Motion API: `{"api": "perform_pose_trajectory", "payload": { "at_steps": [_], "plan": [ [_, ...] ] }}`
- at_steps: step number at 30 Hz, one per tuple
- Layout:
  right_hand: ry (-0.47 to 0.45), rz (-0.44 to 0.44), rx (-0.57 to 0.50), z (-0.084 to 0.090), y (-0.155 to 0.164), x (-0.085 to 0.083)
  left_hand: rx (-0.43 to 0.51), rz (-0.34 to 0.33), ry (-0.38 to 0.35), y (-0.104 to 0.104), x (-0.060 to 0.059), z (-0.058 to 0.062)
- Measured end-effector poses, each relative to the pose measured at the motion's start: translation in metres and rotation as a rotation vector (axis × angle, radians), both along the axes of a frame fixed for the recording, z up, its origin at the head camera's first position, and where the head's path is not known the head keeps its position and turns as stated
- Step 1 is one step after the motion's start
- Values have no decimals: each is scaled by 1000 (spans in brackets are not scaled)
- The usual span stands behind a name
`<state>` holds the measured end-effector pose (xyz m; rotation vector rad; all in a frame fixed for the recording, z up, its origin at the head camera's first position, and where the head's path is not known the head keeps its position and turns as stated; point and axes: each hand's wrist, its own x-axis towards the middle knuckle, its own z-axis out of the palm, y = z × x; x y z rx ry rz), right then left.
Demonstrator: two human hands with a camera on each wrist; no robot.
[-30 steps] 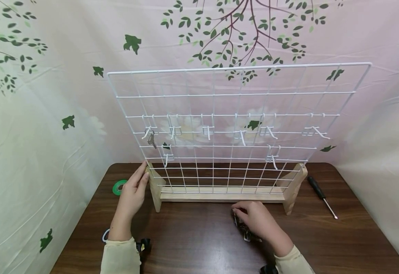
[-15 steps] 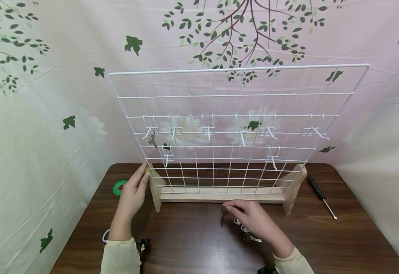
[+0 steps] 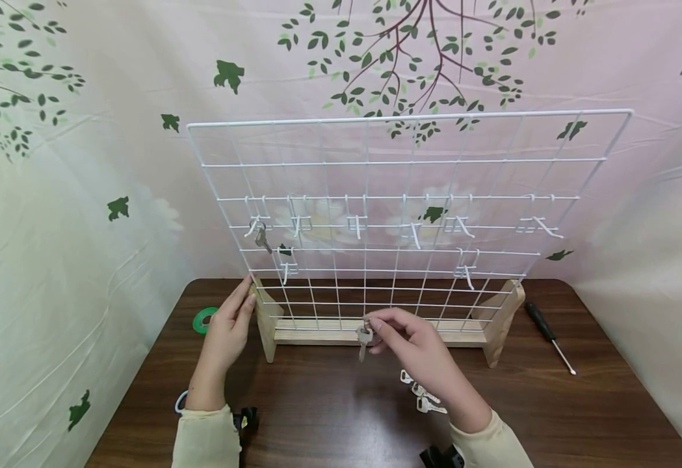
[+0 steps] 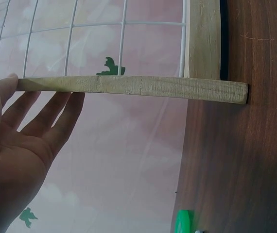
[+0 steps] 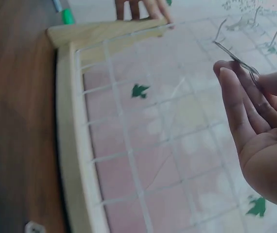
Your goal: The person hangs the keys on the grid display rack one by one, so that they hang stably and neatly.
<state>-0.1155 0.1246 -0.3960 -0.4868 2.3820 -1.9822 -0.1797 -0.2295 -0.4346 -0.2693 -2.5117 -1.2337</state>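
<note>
My right hand (image 3: 413, 341) pinches a silver key (image 3: 365, 337) by its ring between thumb and forefinger, the blade hanging down before the rack's wooden base. In the right wrist view the key (image 5: 236, 59) appears nearly edge-on above the fingers. My left hand (image 3: 226, 328) grips the rack's left wooden side board (image 3: 266, 322); the left wrist view has the thumb on one face and straight fingers on the other. White hooks (image 3: 415, 235) stick out of the white wire grid rack (image 3: 411, 117). Another key (image 3: 262, 238) hangs from the upper left hook.
Several loose keys (image 3: 426, 404) lie on the dark wood table (image 3: 329, 416) beneath my right forearm. A screwdriver (image 3: 550, 337) lies right of the rack, and a green tape roll (image 3: 203, 320) sits left of it. A leaf-printed cloth (image 3: 112, 247) hangs behind.
My right hand has lifted a key from the pile on the table and carried it up and left toward the rack. My left hand stays on the side board.
</note>
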Motion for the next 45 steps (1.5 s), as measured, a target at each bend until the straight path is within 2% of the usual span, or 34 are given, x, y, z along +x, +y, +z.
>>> {"api": "perform_pose_trajectory", "payload": {
  "at_steps": [5,14,26,35,45],
  "plan": [
    [71,4,-76,23,-15,-4,3,5,2,0,1,0],
    [197,-27,-108,60,-46,-9,29,-10,-2,1,1,0],
    [386,-87,-216,97,-84,-20,16,-5,-5,0,1,1],
    [576,-152,-166,105,-101,-34,14,-5,2,0,1,1],
    [640,-160,-131,107,-108,-42,23,-6,3,0,-1,-1]
  ]
}}
